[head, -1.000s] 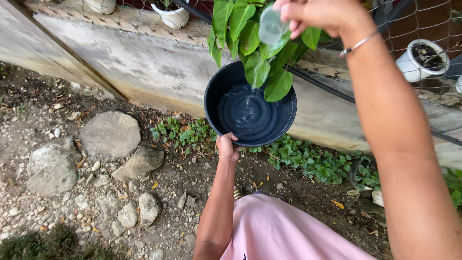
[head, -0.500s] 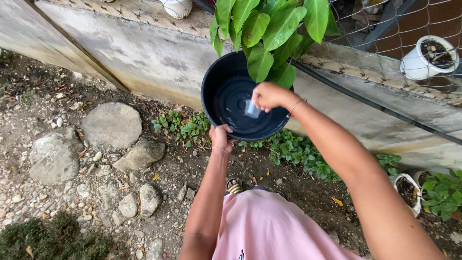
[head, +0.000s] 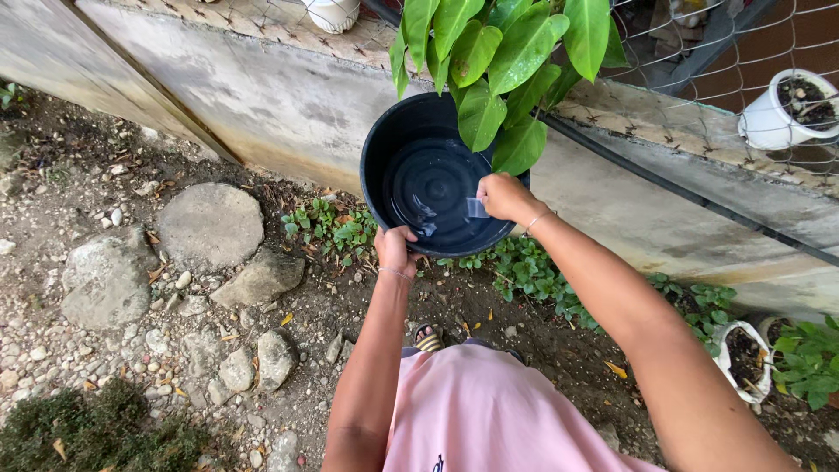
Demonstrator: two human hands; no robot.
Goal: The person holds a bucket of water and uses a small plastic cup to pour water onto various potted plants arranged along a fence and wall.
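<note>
Basin (head: pixel 411 149), black, round and made of plastic, is held in front of the person, above the ground plants and close before the grey concrete wall (head: pixel 262 105); its open mouth is tilted toward the camera, so the inside with a little water at the bottom is visible. In the head view, the only view, the left hand (head: pixel 395 249) grips the near lower rim of the basin, with the thumb over the edge and the fingers closed around it from below. The right hand (head: pixel 502 197) is at the right inner side of the basin, and it pinches a small clear plastic cup (head: pixel 476 207) between the thumb and the fingers. The cup lies just inside the rim, to the left of the right hand and directed toward the middle of the basin, and I cannot tell whether it touches the water. So the water lies left and a little lower from the cup, and the right hand is the nearer one to it, while the left hand only supports the rim. Large green leaves (head: pixel 498 61) of a plant hang over the upper right edge of the basin, just above the right hand. On the ledge behind the wire fence stands a white pot (head: pixel 791 109), well apart from both hands. Flat stones (head: pixel 210 223) lie on the ground at the left side.
</note>
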